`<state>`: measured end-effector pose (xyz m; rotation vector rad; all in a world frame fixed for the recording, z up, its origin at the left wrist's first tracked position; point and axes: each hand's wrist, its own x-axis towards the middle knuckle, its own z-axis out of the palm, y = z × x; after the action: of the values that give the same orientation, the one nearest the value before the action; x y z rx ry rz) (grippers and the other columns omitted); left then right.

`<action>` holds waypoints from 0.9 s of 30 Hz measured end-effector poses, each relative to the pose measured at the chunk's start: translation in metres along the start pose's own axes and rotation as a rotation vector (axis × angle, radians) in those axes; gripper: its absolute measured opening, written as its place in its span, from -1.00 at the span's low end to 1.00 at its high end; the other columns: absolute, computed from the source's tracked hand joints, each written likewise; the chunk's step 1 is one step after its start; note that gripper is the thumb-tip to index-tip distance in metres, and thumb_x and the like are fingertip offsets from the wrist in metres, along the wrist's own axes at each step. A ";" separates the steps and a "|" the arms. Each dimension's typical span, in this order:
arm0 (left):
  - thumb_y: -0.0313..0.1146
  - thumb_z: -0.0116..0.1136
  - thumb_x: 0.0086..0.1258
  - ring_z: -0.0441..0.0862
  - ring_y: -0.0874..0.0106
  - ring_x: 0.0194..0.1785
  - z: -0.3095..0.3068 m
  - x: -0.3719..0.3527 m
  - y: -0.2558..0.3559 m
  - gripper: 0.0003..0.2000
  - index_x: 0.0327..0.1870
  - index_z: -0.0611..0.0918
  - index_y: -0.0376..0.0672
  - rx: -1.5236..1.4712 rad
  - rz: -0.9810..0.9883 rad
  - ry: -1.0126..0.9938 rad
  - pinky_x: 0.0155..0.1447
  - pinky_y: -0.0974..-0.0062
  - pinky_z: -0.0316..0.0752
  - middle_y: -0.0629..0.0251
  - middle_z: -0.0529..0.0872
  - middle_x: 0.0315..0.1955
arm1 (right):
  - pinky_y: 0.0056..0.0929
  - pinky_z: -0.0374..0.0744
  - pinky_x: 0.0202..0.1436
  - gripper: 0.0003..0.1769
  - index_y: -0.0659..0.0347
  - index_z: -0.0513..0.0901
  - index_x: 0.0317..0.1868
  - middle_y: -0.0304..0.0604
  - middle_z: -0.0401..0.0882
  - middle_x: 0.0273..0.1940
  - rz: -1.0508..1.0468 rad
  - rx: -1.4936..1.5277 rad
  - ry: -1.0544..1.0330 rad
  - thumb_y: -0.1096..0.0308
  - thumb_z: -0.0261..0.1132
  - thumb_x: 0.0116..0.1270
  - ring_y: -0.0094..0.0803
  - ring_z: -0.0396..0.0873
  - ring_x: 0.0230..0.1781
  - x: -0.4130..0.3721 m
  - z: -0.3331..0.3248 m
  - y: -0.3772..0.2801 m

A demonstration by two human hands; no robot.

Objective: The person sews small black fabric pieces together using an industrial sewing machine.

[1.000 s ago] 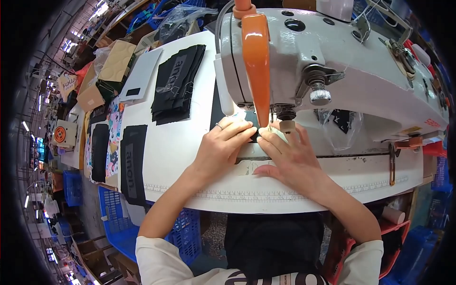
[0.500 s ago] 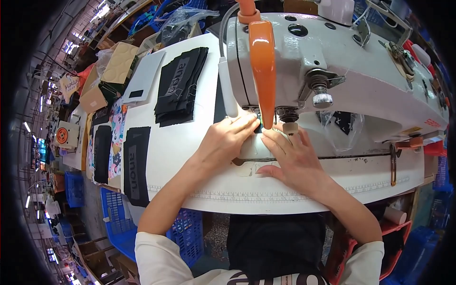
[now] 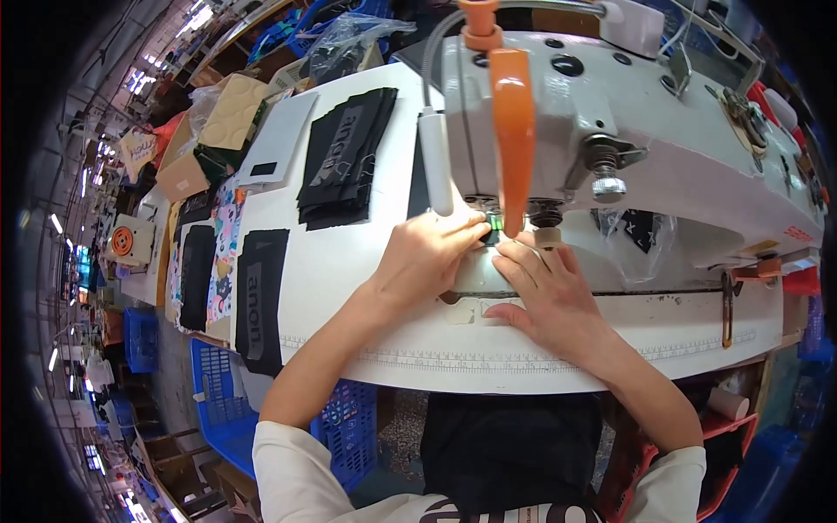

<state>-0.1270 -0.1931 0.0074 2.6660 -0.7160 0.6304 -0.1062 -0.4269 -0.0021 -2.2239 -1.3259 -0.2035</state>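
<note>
Busy workshop, white table [image 3: 331, 279]: your left hand [image 3: 427, 257] and right hand [image 3: 549, 292] press the dark patch [image 3: 489, 236] flat, right under the sewing machine [image 3: 663, 148] head. One slip could nick you.

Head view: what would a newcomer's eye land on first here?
The orange bar hanging down the front of the white sewing machine, top centre. Just below it, the left hand and right hand meet under the machine's head, fingertips on a small piece. A stack of black patches lies on the table to the left.
</note>
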 end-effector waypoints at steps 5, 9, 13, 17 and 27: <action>-0.26 0.43 0.19 0.68 0.05 -0.23 0.014 0.024 -0.045 -0.66 -0.09 0.68 -0.27 0.182 -0.513 0.099 -0.04 0.18 0.63 0.04 0.73 -0.15 | -0.13 0.36 0.36 -0.35 0.24 0.54 0.19 -0.13 0.49 0.24 -0.007 0.002 -0.039 0.08 0.49 0.17 -0.17 0.38 0.38 0.001 -0.002 -0.004; -0.28 0.42 0.22 0.70 0.01 -0.16 0.016 0.036 -0.041 -0.67 -0.13 0.61 -0.29 0.267 -0.695 0.038 0.01 0.15 0.59 -0.05 0.71 -0.20 | -0.14 0.37 0.35 -0.38 0.22 0.54 0.16 -0.13 0.49 0.22 -0.019 0.005 -0.025 0.13 0.50 0.16 -0.16 0.40 0.35 0.001 -0.005 -0.002; -0.32 0.41 0.25 0.71 -0.01 -0.11 -0.005 0.033 -0.054 -0.67 -0.10 0.56 -0.30 -0.059 -0.854 0.246 0.01 0.15 0.58 -0.06 0.71 -0.21 | -0.14 0.37 0.34 -0.39 0.21 0.54 0.15 -0.13 0.49 0.20 -0.038 0.031 -0.028 0.16 0.51 0.14 -0.14 0.42 0.33 0.000 -0.007 -0.003; -0.32 0.43 0.27 0.68 -0.07 -0.10 -0.062 0.016 -0.119 -0.61 -0.01 0.53 -0.30 -0.231 -0.916 0.610 0.01 0.14 0.56 -0.08 0.71 -0.20 | -0.14 0.38 0.34 -0.39 0.21 0.54 0.15 -0.13 0.49 0.19 -0.043 0.038 -0.024 0.18 0.52 0.12 -0.13 0.43 0.32 0.001 -0.007 -0.002; -0.28 0.32 0.40 0.55 0.01 0.12 -0.084 -0.053 -0.082 -0.67 0.06 0.62 -0.28 0.272 -0.774 0.404 0.24 0.22 0.43 0.02 0.63 -0.02 | -0.17 0.40 0.34 -0.42 0.16 0.55 0.12 -0.15 0.49 0.20 -0.006 -0.040 0.026 0.14 0.53 0.15 -0.18 0.44 0.30 -0.006 -0.004 0.002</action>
<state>-0.1523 -0.0706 0.0386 2.6045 0.5249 1.0185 -0.1067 -0.4345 -0.0014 -2.2436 -1.3258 -0.2625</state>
